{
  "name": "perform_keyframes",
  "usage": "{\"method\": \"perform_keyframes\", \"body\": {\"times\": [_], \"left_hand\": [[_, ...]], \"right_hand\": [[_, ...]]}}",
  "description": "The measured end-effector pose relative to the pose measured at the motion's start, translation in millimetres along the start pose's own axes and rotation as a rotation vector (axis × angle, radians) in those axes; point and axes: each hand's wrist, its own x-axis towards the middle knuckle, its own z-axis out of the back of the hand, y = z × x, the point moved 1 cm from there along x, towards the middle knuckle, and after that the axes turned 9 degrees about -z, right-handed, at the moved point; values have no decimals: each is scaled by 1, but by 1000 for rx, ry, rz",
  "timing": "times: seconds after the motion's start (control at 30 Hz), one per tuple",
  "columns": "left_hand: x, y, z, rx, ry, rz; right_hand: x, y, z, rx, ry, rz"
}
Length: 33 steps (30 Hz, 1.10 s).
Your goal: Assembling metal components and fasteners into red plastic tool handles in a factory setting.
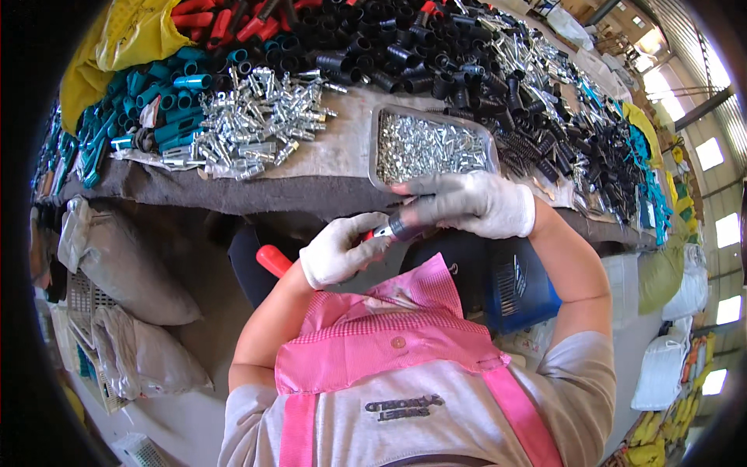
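Observation:
My left hand (342, 247), in a white glove, is closed around a red-handled piece whose metal part (382, 231) shows past the fingertips. A rounded red end (272, 261) sticks out behind the left wrist; whether it belongs to the same piece is hidden by the hand. Over the tip of the metal sits a black ribbed sleeve (401, 226). The gloved fingers of my right hand (475, 204) are bent over that sleeve, slightly blurred. Just beyond the hands, a grey tray (374, 148) full of small shiny metal parts stands at the table's near edge.
Silver metal fittings (261, 121) are heaped left of the tray, beside teal sleeves (163, 97). Red handles (226, 23) and black ribbed sleeves (397, 54) pile up farther back. A blue crate (517, 288) stands below the table, and filled sacks (132, 265) lie at left.

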Motion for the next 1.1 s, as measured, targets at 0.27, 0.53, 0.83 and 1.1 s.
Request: {"method": "perform_keyframes", "body": {"times": [0.27, 0.53, 0.83, 1.1], "left_hand": [[-6, -1, -17, 214, -1, 63], [-8, 11, -21, 140, 49, 47], [-13, 14, -21, 35, 59, 59], [-7, 7, -31, 391, -3, 15]], "right_hand": [[-18, -17, -33, 300, -317, -210], [-14, -14, -44, 122, -397, -59], [-25, -14, -44, -106, -288, -256], [17, -48, -129, 1591, -492, 206]]}}
